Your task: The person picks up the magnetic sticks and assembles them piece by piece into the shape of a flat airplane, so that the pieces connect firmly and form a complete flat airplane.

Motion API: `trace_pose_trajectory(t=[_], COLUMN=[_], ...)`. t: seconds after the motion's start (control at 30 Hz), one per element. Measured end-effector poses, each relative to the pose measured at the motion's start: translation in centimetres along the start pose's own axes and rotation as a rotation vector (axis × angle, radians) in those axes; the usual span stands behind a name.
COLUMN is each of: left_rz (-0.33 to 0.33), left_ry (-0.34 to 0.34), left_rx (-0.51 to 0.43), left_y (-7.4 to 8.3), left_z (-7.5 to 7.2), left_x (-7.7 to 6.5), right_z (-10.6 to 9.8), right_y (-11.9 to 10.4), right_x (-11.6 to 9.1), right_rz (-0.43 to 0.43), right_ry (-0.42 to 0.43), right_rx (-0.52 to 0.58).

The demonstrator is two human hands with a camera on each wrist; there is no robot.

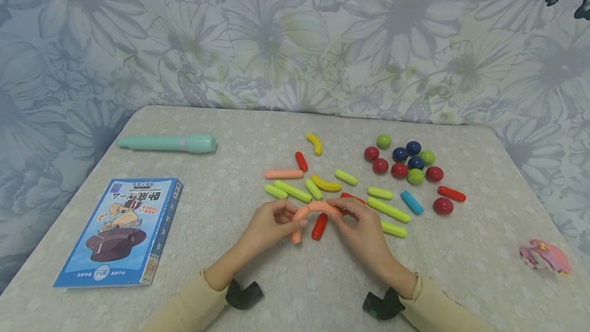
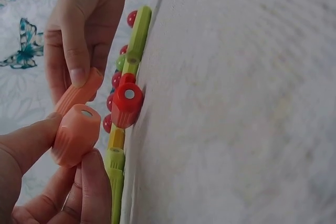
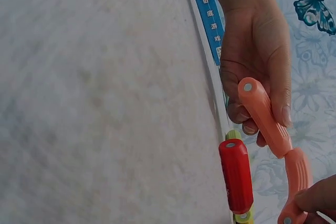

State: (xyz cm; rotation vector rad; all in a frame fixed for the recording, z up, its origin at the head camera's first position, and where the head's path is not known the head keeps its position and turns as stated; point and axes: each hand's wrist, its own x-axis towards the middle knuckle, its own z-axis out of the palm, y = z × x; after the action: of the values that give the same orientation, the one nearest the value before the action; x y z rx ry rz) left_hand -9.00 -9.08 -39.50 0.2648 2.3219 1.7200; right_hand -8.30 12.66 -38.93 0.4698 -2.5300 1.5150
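In the head view my left hand [image 1: 272, 224] pinches a straight orange magnetic rod [image 1: 296, 234] between thumb and fingers. My right hand [image 1: 364, 232] grips a curved orange magnetic rod [image 1: 324, 205], whose free end meets the left one above the table. The right wrist view shows the straight rod [image 3: 265, 116] and the curved rod [image 3: 299, 174] end to end at an angle. Silvery discs show in their ends. A short red rod [image 1: 319, 226] lies on the table between my hands. Close beyond them are yellow-green rods [image 1: 293, 191] and a curved yellow rod [image 1: 326, 184].
Red, blue and green balls [image 1: 399, 170] cluster at the back right, near a blue rod [image 1: 412, 202]. More green rods [image 1: 388, 210] lie beside my right hand. A blue game box [image 1: 122, 234] and a mint tube [image 1: 168, 143] are at left, a pink object [image 1: 546, 256] far right.
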Motion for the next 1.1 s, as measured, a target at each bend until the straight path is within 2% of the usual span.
trace_pose_trajectory(t=[0.27, 0.5, 0.87, 0.93, 1.0, 1.1], left_rz=[0.005, 0.014, 0.018, 0.017, 0.012, -0.003], left_ry=[-0.009, -0.016, -0.023, -0.027, -0.033, -0.042], left_rx=[0.002, 0.017, 0.014, 0.007, -0.001, -0.016], left_y=[0.2, 0.4, 0.7, 0.6, 0.6, 0.5], left_z=[0.1, 0.1, 0.1, 0.1, 0.1, 0.1], left_x=[-0.1, -0.3, -0.3, -0.3, -0.2, -0.1], right_z=[0.0, 0.2, 0.1, 0.0, -0.3, -0.9], right_y=[-0.1, 0.0, -0.1, 0.1, 0.2, 0.2], right_x=[0.0, 0.0, 0.1, 0.2, 0.3, 0.6], right_rz=[-0.008, -0.080, -0.110, -0.085, -0.020, 0.121], right_ry=[0.005, -0.049, -0.024, -0.036, -0.058, -0.089], right_rx=[-0.018, -0.112, -0.234, -0.211, -0.146, 0.042])
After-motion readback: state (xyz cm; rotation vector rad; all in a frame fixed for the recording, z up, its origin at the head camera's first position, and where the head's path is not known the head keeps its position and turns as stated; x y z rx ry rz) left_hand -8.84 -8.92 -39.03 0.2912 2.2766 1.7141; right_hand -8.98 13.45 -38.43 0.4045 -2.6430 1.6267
